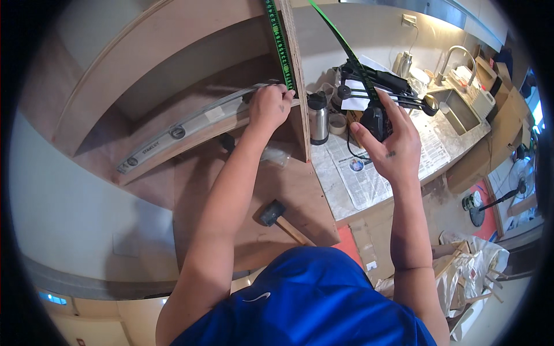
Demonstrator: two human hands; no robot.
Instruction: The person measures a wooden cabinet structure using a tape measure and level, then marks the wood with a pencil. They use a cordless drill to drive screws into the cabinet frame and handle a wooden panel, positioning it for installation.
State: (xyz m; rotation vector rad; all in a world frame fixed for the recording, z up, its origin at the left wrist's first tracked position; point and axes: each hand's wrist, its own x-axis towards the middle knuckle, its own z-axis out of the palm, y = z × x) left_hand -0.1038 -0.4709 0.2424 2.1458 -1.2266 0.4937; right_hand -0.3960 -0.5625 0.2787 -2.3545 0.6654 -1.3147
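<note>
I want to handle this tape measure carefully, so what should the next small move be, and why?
Perhaps ease the right hand with the black tape case closer to the wooden panel. The green blade runs down beside this panel to the left hand, but its other visible stretch rises from the case out of the picture, so slack seems likely.

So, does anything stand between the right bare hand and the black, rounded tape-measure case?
Nothing visible does: the right bare hand holds the black, rounded tape-measure case directly, thumb on its left side.
</note>
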